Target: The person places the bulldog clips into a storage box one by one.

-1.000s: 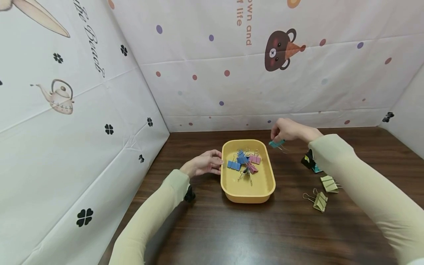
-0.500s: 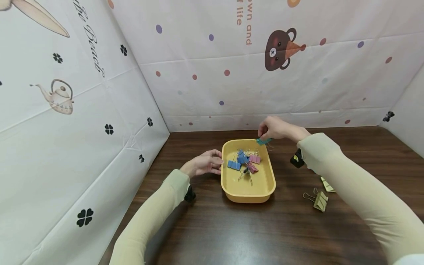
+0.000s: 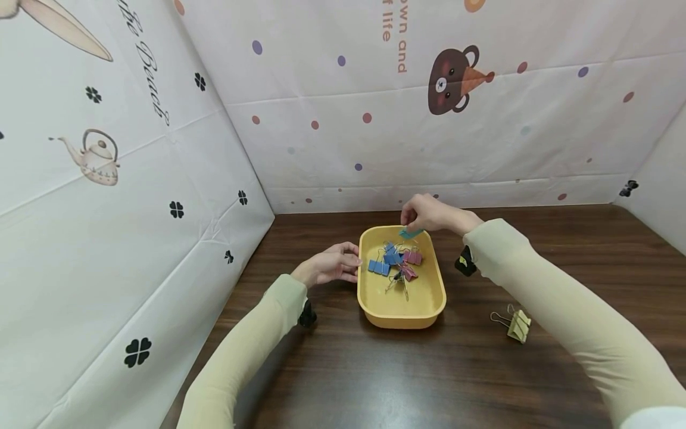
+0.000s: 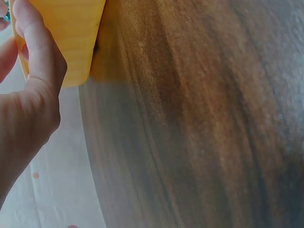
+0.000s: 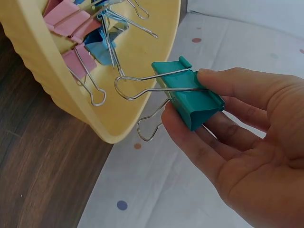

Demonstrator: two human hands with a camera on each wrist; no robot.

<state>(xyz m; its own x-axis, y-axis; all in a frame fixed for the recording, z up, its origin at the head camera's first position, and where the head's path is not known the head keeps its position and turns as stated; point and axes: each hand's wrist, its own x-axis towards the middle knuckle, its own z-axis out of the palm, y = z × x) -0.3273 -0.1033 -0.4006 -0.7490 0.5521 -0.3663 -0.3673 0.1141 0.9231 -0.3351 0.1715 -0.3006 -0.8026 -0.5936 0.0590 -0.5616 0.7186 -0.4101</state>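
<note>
A teal binder clip [image 5: 190, 95] is pinched between the thumb and fingers of my right hand [image 3: 434, 213], with its wire handles pointing away from the palm. That hand hovers over the back end of a yellow plastic bin [image 3: 402, 308]. Inside the bin lie blue binder clips [image 3: 379, 267], pink binder clips [image 3: 412, 257] and a dark one partly hidden among the wire handles. At the bin's left side, my left hand [image 3: 334, 264] grips the rim, thumb on the edge. The left wrist view shows its fingers [image 4: 40, 52] on both sides of the wall.
A pale yellow binder clip [image 3: 518, 326] lies on the dark wooden table [image 3: 343, 369], right of the bin. My right sleeve [image 3: 568, 304] covers part of the table there. White printed sheets [image 3: 321, 149] stand behind and to the left.
My right hand has carried the teal clip leftward from beside the bin to above its back end. The right sleeve now hides the other yellow clip. My left hand and the bin stay put.
</note>
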